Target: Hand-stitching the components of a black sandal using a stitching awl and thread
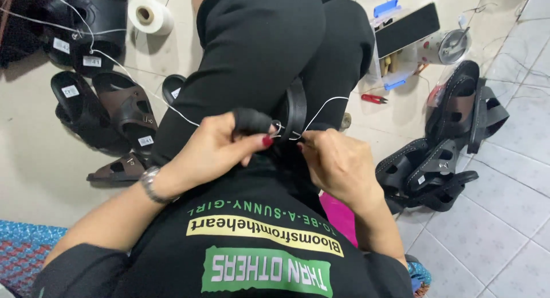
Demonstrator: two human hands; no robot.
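Closest in, the person's black shirt fills the bottom of the view, with a blue patterned mat [23,249] at the lower left and a pink cushion [339,215] showing beneath the right arm. Just above the shirt, the two hands meet over the lap. The left hand [215,152], with a metal watch [150,184] on its wrist and a black guard over the forefinger, pinches a white thread [172,110] between thumb and fingers. The right hand [338,160] has its fingers closed on the same thread, close beside the left. Between them, wedged upright between the knees, sits a black sandal [295,106]; the thread loops over it.

From the left hand the thread runs up and left across the floor toward a white spool [150,14]. Brown and black sandals [117,115] lie on the floor at the left. At the right another heap of black sandals [441,160] rests on the tiles. Further out lie red snips [373,98] and a clear plastic box [404,32] with blue clasps.
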